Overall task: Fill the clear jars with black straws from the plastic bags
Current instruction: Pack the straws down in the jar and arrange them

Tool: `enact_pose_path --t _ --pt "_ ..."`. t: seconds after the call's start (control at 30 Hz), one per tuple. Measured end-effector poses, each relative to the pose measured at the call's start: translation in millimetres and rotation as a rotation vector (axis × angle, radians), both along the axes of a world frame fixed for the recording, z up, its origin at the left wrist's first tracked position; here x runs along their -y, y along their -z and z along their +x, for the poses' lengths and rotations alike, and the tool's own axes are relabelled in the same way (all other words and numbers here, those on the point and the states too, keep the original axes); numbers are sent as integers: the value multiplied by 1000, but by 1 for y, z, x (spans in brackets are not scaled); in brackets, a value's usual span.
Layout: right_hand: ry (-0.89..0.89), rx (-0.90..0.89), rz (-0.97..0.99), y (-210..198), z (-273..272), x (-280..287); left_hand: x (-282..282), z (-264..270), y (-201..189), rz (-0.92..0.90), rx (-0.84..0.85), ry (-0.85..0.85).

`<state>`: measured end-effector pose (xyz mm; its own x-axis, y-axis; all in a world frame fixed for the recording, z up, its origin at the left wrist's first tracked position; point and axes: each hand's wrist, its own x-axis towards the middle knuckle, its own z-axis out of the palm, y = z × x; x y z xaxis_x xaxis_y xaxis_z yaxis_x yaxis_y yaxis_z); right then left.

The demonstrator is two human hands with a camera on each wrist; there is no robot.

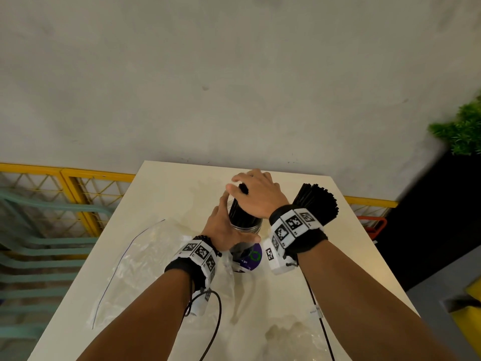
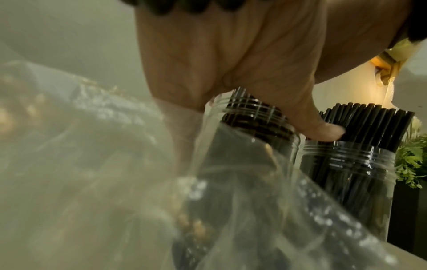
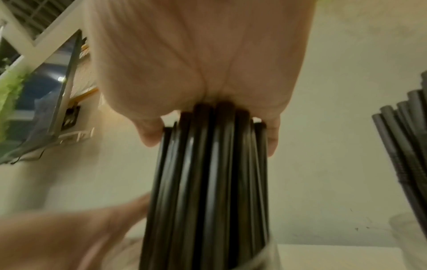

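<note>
A clear jar (image 1: 246,227) with a purple label stands mid-table, a bundle of black straws (image 1: 240,209) sticking up out of it. My left hand (image 1: 227,226) grips the jar at its threaded neck (image 2: 254,122), thumb (image 2: 323,131) across the rim. My right hand (image 1: 244,187) caps the tops of the straws (image 3: 208,173), palm on their ends, with its fingers (image 3: 150,135) curled down both sides of the bundle. A second jar (image 2: 346,173) packed with black straws (image 1: 317,201) stands just to the right, behind my right wrist.
A crumpled clear plastic bag (image 1: 145,254) lies on the white table (image 1: 171,183) to the left, another bag (image 1: 294,340) at the near right. Cables hang from both wrists. A yellow mesh fence (image 1: 78,188) and a green plant (image 1: 463,128) flank the table.
</note>
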<state>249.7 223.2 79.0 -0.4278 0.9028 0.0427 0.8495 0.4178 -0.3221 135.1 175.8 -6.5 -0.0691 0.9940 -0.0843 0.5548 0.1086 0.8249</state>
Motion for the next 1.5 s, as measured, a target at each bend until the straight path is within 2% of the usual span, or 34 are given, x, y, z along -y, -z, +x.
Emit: enact_pose_path --t 0.07,0.17,0.27,0.33,0.4,0.47,0.5,0.57,0.67,0.77,0.83,0.93,1.03,1.07,1.1,1.17,1.2,1.23,1.3,1.37,1.43,1.47,1.5 --pt "-2 -110 -5 -20 10 5 6 -4 -12 -8 17 -12" --pt "-28 -211 132 -51 36 28 27 -14 -40 36 -1 -95" --pt "-87 -214 158 -60 70 84 59 -33 -67 99 -79 -123" --pt "-119 -33 16 -46 93 132 83 -48 -74 83 -174 -86" --pt "-96 265 -220 -20 118 176 104 -61 -67 24 -322 -63" --pt "-17 498 -468 11 140 211 119 -67 -48 -137 -551 -21" --pt "32 542 -567 26 149 224 126 -67 -37 -248 -642 11" --pt "140 527 -693 54 161 241 135 -66 -16 -427 -696 83" --pt "236 451 -663 89 168 251 139 -61 18 -545 -640 157" --pt "246 420 -590 109 170 252 138 -51 35 -498 -621 172" --pt "254 385 -574 114 170 252 137 -41 39 -412 -698 171" --pt "272 178 -594 120 173 258 136 -25 28 -300 -709 256" --pt "352 21 -529 120 187 266 144 -2 2 -140 -529 431" --pt "406 -4 -473 116 195 267 149 12 -13 -71 -384 513" --pt "465 -35 -407 110 201 267 159 28 -33 -72 -164 588" --pt "584 -146 -241 90 215 264 172 64 -71 -149 379 753" --pt "625 -223 -136 79 221 261 175 82 -84 -178 533 812" --pt "636 -314 -40 69 225 258 175 102 -96 -169 595 847" --pt "609 -573 39 53 233 257 175 145 -110 -112 659 864" --pt "511 -969 -43 44 253 260 168 188 -111 -57 682 790" --pt "476 -1443 -277 31 284 266 150 236 -100 115 542 662" --pt "484 -1616 -394 25 304 269 142 261 -93 178 451 619" --pt "490 -1693 -444 21 327 271 138 287 -88 211 382 586"
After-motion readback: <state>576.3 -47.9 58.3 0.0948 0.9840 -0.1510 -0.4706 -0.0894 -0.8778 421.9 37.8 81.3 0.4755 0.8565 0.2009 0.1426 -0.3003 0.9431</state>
